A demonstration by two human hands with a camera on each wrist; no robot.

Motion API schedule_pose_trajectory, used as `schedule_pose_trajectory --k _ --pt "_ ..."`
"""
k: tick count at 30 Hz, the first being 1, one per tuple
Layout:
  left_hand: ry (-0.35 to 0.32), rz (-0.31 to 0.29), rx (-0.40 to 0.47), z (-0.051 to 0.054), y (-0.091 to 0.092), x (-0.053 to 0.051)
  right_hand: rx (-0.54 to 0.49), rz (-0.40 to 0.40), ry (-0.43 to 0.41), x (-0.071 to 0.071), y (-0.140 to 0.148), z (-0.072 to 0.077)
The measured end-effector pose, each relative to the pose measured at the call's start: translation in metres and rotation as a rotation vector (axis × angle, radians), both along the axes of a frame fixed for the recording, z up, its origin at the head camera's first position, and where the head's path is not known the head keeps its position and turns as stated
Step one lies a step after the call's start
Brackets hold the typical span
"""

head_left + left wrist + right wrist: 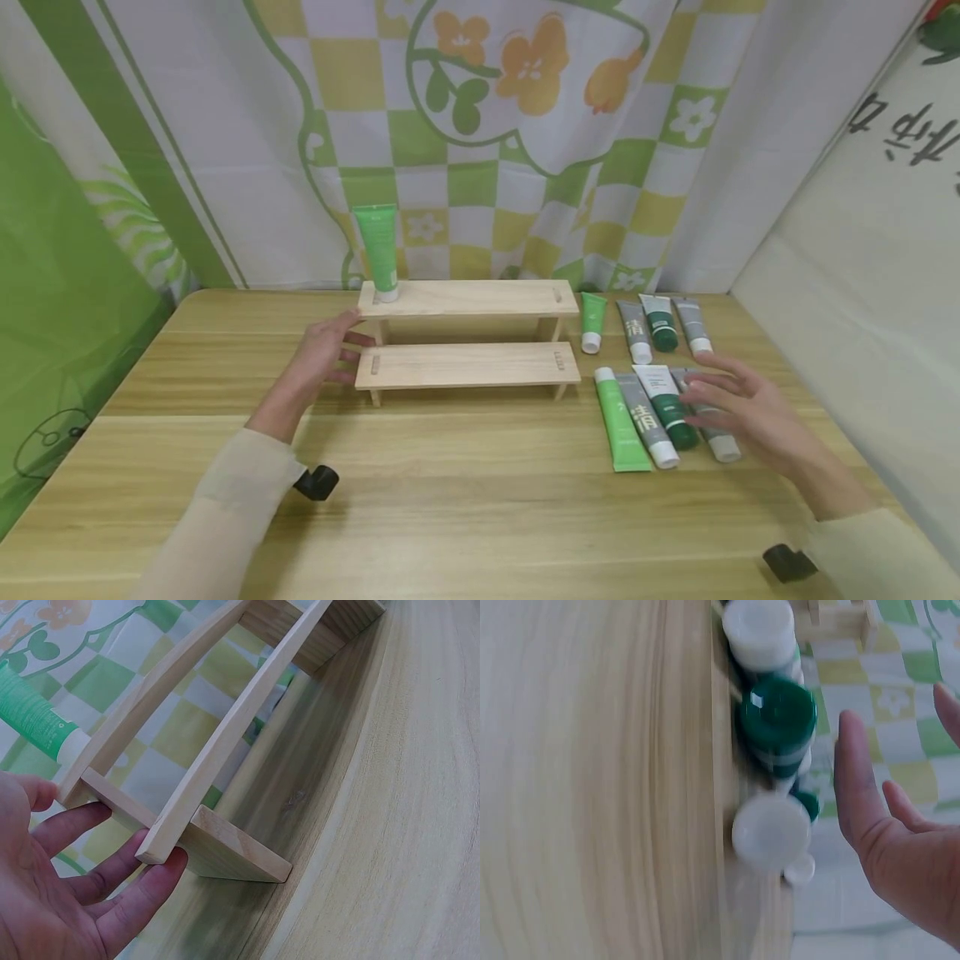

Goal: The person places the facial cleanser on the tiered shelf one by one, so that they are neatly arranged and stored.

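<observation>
A two-step wooden stand [465, 367] sits on the table, and a green tube [378, 250] stands upright, cap down, on the left of its upper shelf. My left hand [322, 350] touches the stand's left end. In the left wrist view, the hand's [82, 877] thumb is at the upper shelf's end, with fingertips against the side support and lower shelf corner. Loosely spread, my right hand [742, 408] hovers over a grey tube [722, 442] and holds nothing. Beside that lie a white-and-green tube [675, 417], a grey tube [651, 429] and a green tube [624, 425].
Behind the front row lie a small green tube [592, 321], a grey tube [634, 329], a white-and-green tube [660, 321] and another grey tube [692, 323]. A patterned curtain [495, 183] hangs behind the table [480, 517]. On the right is a white cloth wall [862, 275].
</observation>
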State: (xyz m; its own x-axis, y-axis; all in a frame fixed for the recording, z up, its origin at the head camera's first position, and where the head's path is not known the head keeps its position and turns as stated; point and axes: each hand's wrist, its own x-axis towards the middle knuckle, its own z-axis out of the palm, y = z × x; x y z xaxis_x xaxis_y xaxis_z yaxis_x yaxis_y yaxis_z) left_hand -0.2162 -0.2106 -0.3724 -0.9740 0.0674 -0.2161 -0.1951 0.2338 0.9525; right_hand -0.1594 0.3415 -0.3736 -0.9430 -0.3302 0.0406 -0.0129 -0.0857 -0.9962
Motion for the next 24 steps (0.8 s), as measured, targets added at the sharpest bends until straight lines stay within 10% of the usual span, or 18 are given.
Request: schedule_pose_trajectory --k 24 --pt "-0.011 0.022 0.001 0.0 0.002 0.0 0.404 0.082 -0.273 -0.017 0.079 -0.006"
